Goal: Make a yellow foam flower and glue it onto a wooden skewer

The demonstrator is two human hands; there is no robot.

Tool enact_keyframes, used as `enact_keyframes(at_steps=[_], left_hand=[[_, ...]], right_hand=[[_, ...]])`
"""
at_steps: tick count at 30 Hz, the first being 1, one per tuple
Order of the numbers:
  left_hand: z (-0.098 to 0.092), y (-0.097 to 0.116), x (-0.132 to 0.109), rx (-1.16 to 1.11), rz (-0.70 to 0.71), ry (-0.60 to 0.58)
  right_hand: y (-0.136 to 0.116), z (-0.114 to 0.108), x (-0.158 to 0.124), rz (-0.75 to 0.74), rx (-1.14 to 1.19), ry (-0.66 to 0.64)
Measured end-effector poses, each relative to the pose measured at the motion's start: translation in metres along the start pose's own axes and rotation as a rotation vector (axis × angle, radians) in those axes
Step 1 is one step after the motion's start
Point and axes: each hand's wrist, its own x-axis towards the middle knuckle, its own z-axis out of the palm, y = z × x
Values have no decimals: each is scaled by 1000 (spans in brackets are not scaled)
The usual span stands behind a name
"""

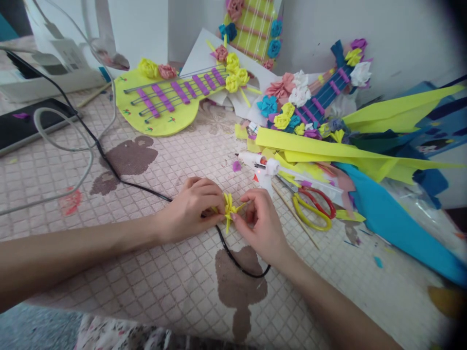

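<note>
Between my hands, low over the patterned tablecloth, is a small yellow paper flower point(229, 209) with narrow pointed petals. My left hand point(199, 206) is closed on its left side, fingers curled round. On the flower's right side, my right hand point(258, 216) pinches a petal between thumb and fingers. A black cable point(233, 260) passes under my left hand and loops below the flower. Just beyond my right hand, a white glue gun point(260, 165) rests with its tip pointing left.
Scissors point(315, 209) and a thin wooden stick point(297, 218) lie to the right. Yellow paper strips point(314, 148) and blue paper point(397, 218) spread beyond them. A yellow paper guitar point(164, 109) and a blue one point(317, 109) lie at the back. A dark tablet point(32, 126) is left.
</note>
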Motion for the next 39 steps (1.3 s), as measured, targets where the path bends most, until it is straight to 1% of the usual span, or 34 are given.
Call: enact_keyframes(at_steps=[4, 8, 11, 19, 33, 39], left_hand=[[-1, 2, 1, -28, -16, 5], [0, 4, 3, -11, -86, 8], [1, 5, 4, 0, -111, 6], [3, 4, 3, -18, -104, 2], [5, 3, 2, 1, -124, 1], [3, 5, 2, -33, -131, 3]], right_hand=[[1, 1, 0, -5, -20, -1], [1, 1, 0, -2, -27, -6], [1, 1, 0, -3, -27, -7], [0, -1, 1, -5, 10, -34], [3, 3, 1, -13, -26, -14], [3, 1, -1, -20, 36, -26]])
